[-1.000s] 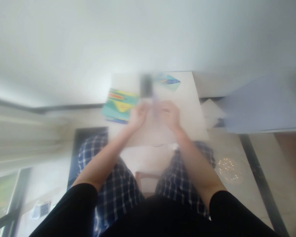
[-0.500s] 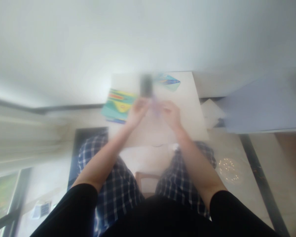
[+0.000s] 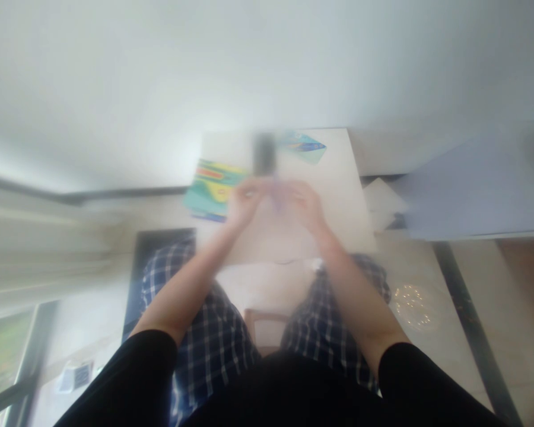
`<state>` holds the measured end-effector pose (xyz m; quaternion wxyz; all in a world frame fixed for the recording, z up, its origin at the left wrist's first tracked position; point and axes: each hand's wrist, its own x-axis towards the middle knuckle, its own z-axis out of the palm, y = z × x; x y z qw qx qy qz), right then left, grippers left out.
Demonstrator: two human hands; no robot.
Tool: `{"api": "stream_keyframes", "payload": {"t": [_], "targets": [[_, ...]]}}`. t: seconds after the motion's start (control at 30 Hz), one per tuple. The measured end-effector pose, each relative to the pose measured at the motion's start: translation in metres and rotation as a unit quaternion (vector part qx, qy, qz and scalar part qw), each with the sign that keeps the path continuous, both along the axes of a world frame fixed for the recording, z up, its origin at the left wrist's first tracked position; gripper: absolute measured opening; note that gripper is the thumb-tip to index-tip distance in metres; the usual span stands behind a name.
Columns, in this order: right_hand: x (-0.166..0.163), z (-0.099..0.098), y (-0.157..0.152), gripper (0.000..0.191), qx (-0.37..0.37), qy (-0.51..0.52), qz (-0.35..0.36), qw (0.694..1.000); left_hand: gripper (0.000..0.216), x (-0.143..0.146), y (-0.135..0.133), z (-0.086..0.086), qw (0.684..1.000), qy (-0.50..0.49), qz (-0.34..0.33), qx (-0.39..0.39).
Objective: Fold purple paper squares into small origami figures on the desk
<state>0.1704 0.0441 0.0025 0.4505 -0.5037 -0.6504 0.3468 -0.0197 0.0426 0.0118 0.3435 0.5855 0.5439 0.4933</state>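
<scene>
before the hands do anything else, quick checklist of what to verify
1. Both hands over the small table: ok, left hand and right hand meet near its middle.
2. Pale purple piece held between them: cannot tell which hand grips it, too blurred.
3. Colourful booklet apart from the left hand: cannot tell, they look close.
4. Dark upright thing out of the way: ok, it is beyond the hands.
5. Picture sharp enough: not ok.

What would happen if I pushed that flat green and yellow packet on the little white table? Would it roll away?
The green and yellow packet looks flat and thin, so it would probably slide, not roll. It overhangs the white table's left edge, so a push that way might tip it off. It is likely light.
</scene>
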Motion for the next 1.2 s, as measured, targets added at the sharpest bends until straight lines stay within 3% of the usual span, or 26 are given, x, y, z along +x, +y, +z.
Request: {"api": "stream_keyframes", "payload": {"t": [0.3, 0.43, 0.53, 0.7, 0.9, 1.2], "targets": [[0.002, -0.006, 0.001, 0.032, -0.011, -0.014, 0.030, 0.999, 0.024, 0.001, 0.004, -0.014, 0.999, 0.007, -0.016, -0.034], [0.003, -0.007, 0.002, 0.035, -0.024, 0.003, 0.012, 1.000, 0.029, 0.003, 0.003, -0.009, 0.996, -0.016, -0.032, -0.079], [0.004, -0.006, 0.003, 0.036, -0.028, 0.013, 0.003, 1.000, 0.030, 0.002, 0.001, -0.004, 0.997, 0.000, -0.039, -0.066], [0.003, -0.004, 0.000, 0.031, -0.043, 0.005, 0.041, 0.998, 0.022, 0.001, -0.003, 0.003, 0.997, 0.014, -0.009, -0.073], [0.004, -0.008, 0.002, 0.029, -0.051, 0.004, 0.059, 0.997, 0.023, 0.001, -0.005, 0.014, 0.996, -0.020, -0.033, -0.081], [0.005, -0.008, 0.003, 0.023, -0.007, -0.032, 0.059, 0.998, 0.040, 0.000, -0.004, 0.010, 0.997, 0.008, -0.037, -0.063]]}}
